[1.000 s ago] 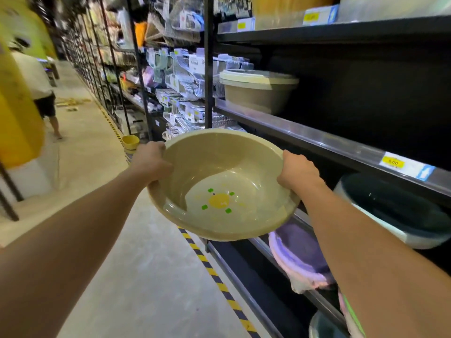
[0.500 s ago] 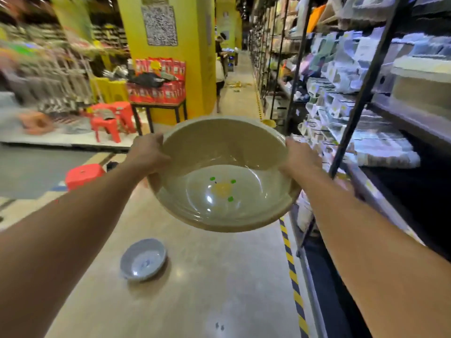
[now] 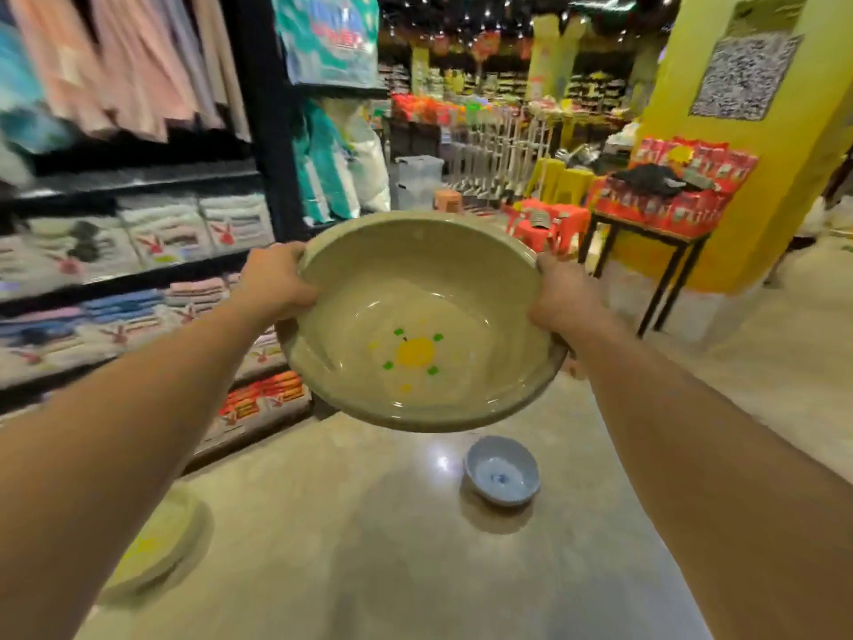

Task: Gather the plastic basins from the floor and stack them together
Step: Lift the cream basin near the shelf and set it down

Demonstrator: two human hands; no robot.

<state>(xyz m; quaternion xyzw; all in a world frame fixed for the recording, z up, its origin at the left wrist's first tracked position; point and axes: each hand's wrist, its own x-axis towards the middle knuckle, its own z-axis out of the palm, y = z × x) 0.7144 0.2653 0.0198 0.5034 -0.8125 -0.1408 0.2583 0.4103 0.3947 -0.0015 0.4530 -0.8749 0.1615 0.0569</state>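
**Beige basin held in both hands above two basins on the floor**

The floor (image 3: 369, 547), a glossy grey-beige surface, fills the lower half of the view. To the left runs a dark shelf unit (image 3: 258, 108) stocked with folded, packaged textiles; to the right stands a yellow pillar (image 3: 747, 187) with a black-legged tabletop (image 3: 646, 226) of red packages in front of it.

The beige basin (image 3: 415, 270) is the largest of the task's things. It is round, so it has no long axis; its open mouth faces up and tilts toward the camera, with the far rim higher than the near rim. A yellow fruit print with green leaves shows on its inner bottom. It is held in the air, clear of the floor, in the middle of the view.

The left hand (image 3: 277, 281) is clenched on the basin's left rim, thumb over the lip. The right hand (image 3: 561, 300) grips the right rim in the same way.

A second beige basin (image 3: 159, 542) lies on the floor at the lower left, mouth up, blurred and partly hidden by the left forearm.

A small blue basin (image 3: 502, 471) sits upright on the floor below the held basin's near rim, well apart from the other floor basin.
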